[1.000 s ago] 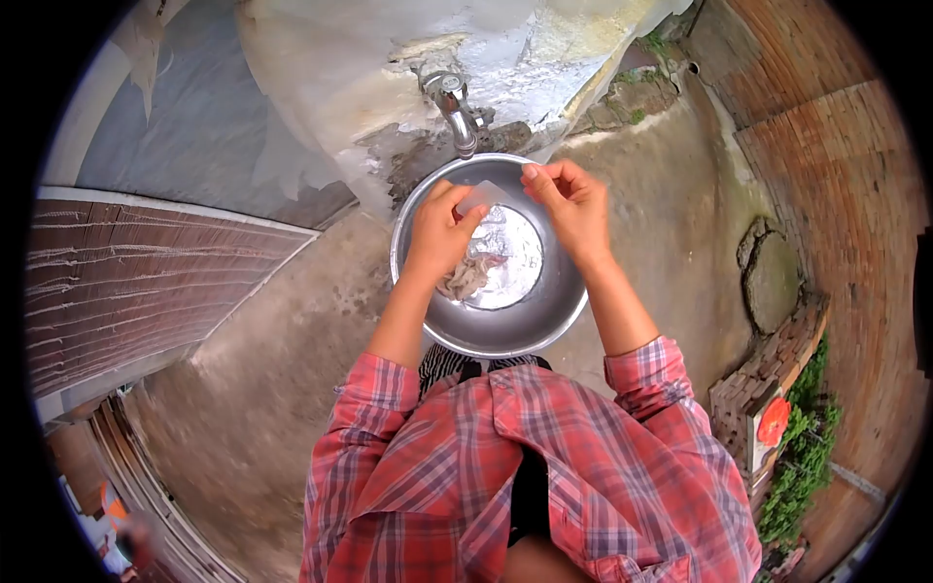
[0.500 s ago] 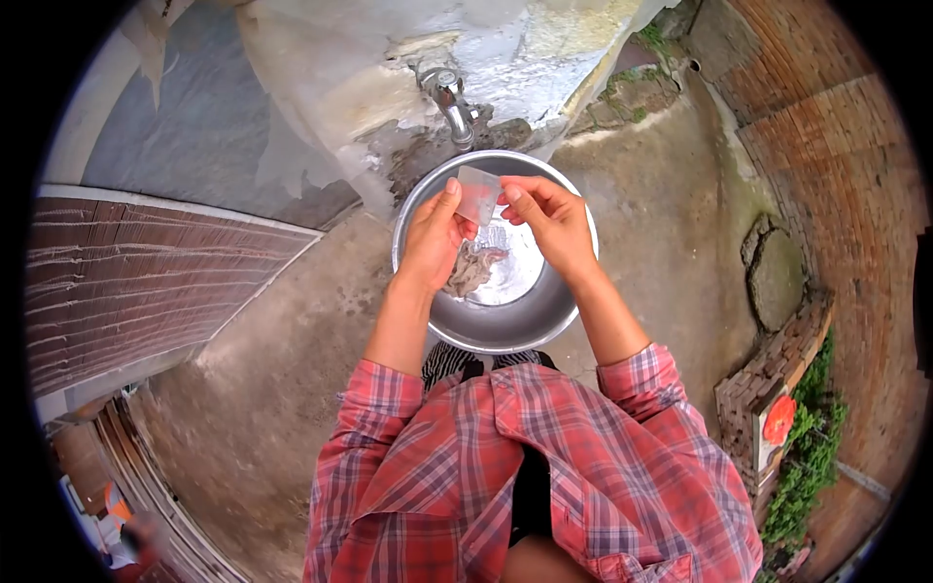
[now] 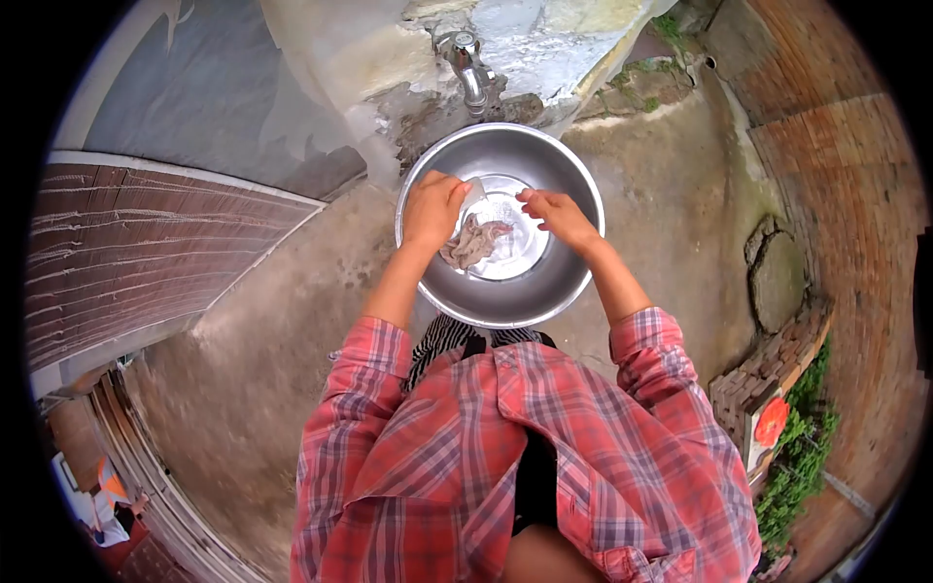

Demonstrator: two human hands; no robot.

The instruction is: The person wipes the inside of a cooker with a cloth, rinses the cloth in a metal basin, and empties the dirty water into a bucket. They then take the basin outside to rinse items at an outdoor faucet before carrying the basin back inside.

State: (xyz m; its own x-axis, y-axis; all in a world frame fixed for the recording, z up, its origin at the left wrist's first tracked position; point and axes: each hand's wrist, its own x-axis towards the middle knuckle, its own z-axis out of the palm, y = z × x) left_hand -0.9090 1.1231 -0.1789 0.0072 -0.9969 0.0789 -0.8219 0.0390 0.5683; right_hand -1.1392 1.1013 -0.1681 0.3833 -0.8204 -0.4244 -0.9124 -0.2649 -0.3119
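Note:
A round metal basin [image 3: 573,267] stands below a chrome tap [image 3: 471,78]. A crumpled greyish-brown cloth [image 3: 471,243] lies in its left part, over the shiny bottom. My left hand [image 3: 433,206] is inside the basin's left side, fingers closed on a small translucent piece [image 3: 475,193], which shows only partly past the fingertips. To the right, my right hand [image 3: 558,216] hovers over the basin with its fingers curled near one another; whether anything is between them is too small to tell.
A peeling wall [image 3: 408,58] rises behind the tap. Brown corrugated panel [image 3: 155,243] stands at the left. Brick edging [image 3: 768,364], a red flower [image 3: 773,422] and green plants [image 3: 802,457] are at the right. Concrete floor [image 3: 661,194] surrounds the basin.
My hands came together at the translucent piece, then moved apart. The piece has gone lower and is now mostly hidden by my left hand. The basin and tap appear higher in view.

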